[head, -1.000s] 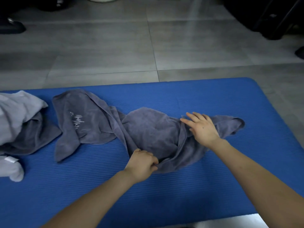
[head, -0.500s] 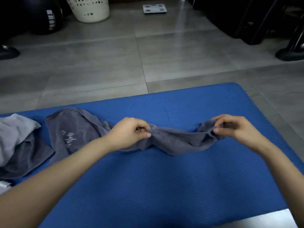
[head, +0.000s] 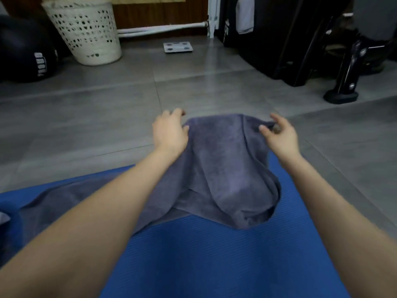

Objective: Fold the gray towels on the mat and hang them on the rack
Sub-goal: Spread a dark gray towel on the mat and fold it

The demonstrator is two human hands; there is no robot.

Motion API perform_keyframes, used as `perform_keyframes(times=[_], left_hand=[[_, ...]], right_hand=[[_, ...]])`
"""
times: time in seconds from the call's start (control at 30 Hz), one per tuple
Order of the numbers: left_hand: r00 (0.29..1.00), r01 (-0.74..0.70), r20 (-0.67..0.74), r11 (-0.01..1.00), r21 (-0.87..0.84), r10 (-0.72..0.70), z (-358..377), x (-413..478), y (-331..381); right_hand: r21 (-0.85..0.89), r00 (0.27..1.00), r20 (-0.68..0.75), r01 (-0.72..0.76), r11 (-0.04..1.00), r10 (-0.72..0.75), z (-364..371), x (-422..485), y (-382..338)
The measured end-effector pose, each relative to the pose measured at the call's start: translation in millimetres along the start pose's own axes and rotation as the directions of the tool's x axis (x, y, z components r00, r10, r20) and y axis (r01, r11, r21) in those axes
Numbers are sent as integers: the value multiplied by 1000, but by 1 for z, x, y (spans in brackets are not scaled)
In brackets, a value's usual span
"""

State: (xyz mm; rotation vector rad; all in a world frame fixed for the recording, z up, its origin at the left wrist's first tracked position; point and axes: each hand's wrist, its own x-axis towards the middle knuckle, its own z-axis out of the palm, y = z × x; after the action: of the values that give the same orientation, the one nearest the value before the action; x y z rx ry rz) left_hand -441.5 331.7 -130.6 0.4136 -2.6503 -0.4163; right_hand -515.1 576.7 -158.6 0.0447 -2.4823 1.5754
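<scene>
Holding the soft dark gray terry towel (head: 225, 168) up by its top edge, we pinched one corner in our left hand (head: 169, 132) and the other in our right hand (head: 281, 136), while its lower end sagged onto the ribbed blue foam mat (head: 214, 254). For a clean fold, we judged, the corners needed spreading level and taut, so the bunched middle hung flat.

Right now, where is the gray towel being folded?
In the head view's centre, the gray towel hangs between the left hand and right hand, which grip its top edge; its lower end rests on the blue mat.
</scene>
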Motion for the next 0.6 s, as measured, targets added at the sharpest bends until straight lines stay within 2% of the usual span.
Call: perform_keyframes(times=[0.07, 0.1, 0.17, 0.23, 0.33, 0.5, 0.6], left_hand=[[994, -67, 90, 995, 68, 61, 24, -30, -17], [982, -145, 137, 984, 103, 130, 34, -50, -26], [931, -322, 231, 933, 163, 281, 52, -89, -48], [878, -414, 346, 888, 203, 330, 70, -123, -70], [848, -436, 431, 870, 232, 310, 93, -160, -93], [855, -430, 423, 866, 255, 300, 115, -180, -109], [872, -369, 421, 902, 226, 251, 122, -177, -111]], right_hand=[[-133, 994, 97, -33, 991, 46, 5, -17, 33], [-241, 990, 120, -39, 970, 70, 2, -32, 53], [-443, 989, 90, -65, 894, 116, -6, -65, 93], [-568, 992, 65, -52, 821, 108, -12, -103, 130], [-669, 993, 95, 11, 743, 70, -15, -152, 172], [-723, 976, 216, 136, 677, 35, -9, -179, 192], [-718, 963, 268, 221, 660, -30, -3, -176, 191]])
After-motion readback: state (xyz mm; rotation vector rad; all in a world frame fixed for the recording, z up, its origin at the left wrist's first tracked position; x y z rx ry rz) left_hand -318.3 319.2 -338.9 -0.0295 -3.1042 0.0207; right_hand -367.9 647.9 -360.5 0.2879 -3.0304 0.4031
